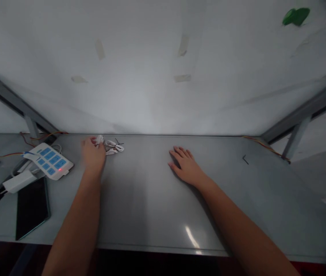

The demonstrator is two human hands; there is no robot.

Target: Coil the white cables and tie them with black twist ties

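My left hand [94, 153] is at the back of the grey metal table [142, 214], its fingers closed around a small white coiled cable [99, 139]. Just to its right lie several more white cable coils [113, 147] with thin dark ends. My right hand [184, 165] rests flat on the bare metal with its fingers slightly apart, holding nothing. The nearest object to it is a small black hex key [245, 159], well off to the right.
A white power strip [48, 161] with blue sockets and a red light sits at the left, beside a white power adapter [19, 182] and a black tablet or phone [32, 207]. Coloured wires [263, 146] run along the back right. A white wall rises behind the table.
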